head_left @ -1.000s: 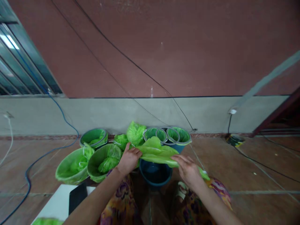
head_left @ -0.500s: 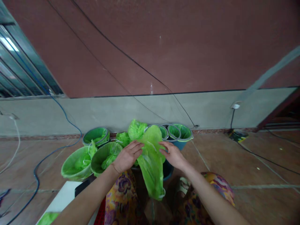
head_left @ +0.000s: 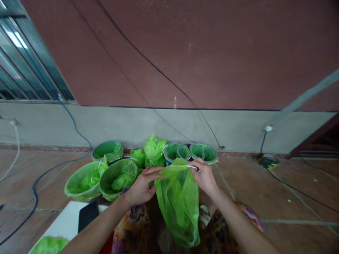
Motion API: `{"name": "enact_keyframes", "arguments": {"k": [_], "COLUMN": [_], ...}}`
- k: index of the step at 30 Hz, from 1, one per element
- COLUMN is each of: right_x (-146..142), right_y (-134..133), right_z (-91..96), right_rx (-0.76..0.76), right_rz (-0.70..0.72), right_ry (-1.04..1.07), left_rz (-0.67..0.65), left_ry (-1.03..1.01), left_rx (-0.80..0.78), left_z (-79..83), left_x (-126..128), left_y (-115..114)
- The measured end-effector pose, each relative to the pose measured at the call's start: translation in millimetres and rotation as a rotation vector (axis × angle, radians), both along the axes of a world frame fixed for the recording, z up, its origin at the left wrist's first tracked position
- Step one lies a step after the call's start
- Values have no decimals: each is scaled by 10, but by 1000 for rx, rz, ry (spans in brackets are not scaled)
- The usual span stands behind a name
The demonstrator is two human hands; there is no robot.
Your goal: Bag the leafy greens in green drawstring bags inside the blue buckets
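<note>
A light green mesh bag point(head_left: 178, 208) hangs between my two hands in front of my knees. Its top edge has a white drawstring. My right hand point(head_left: 204, 173) is closed, pinching the drawstring side of the bag's mouth. At the opposite side of the mouth, my left hand point(head_left: 145, 183) holds the fabric between fingers and thumb. The bag hangs loosely, bottom corner down. Just left of my left hand stands a bucket point(head_left: 104, 187) lined with green mesh, with bunched mesh inside.
Another mesh-lined tub point(head_left: 69, 181) sits further left, with a third bucket point(head_left: 96, 150) behind it. Bunched green mesh point(head_left: 155, 146) and more lined buckets point(head_left: 209, 157) stand along the wall. A black phone point(head_left: 88, 215) lies on a white surface point(head_left: 63, 222). A blue cable point(head_left: 35, 201) crosses the floor.
The bag has opened out wider and its drawstring edge is now at the top. My right hand has come to pinch that edge, and my left hand has moved slightly left and down.
</note>
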State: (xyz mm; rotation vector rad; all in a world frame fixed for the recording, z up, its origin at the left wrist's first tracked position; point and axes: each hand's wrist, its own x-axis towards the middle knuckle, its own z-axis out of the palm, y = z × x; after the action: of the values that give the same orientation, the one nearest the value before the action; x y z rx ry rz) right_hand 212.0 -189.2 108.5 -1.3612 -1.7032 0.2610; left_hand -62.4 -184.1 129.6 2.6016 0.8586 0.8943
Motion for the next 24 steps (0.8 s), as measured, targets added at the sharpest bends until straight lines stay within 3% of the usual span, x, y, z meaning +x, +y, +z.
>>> {"name": "enact_keyframes", "arguments": {"k": [2, 4, 7, 10, 17, 24], "right_x": [5, -26, -60, -19, 287, 638], "right_y": [-49, -97, -153, -182, -223, -316], "right_z": [112, 201, 300, 351, 204, 32], "right_rx": [97, 155, 187, 181, 28, 36], "right_rz": [6, 26, 52, 28, -45, -421], "right_ry": [-82, -171, -288, -369, -502, -581], "left_rz": [38, 65, -3, -24, 189, 397], "left_ry": [-237, -327, -230, -159, -159, -236], "left_rx": [-136, -220, -302, -281, 42, 152], "left_z": [75, 132, 129, 30, -154, -198], "left_x": [182, 420, 749, 918, 784, 551], "left_y": [27, 90, 186, 225, 264, 266]}}
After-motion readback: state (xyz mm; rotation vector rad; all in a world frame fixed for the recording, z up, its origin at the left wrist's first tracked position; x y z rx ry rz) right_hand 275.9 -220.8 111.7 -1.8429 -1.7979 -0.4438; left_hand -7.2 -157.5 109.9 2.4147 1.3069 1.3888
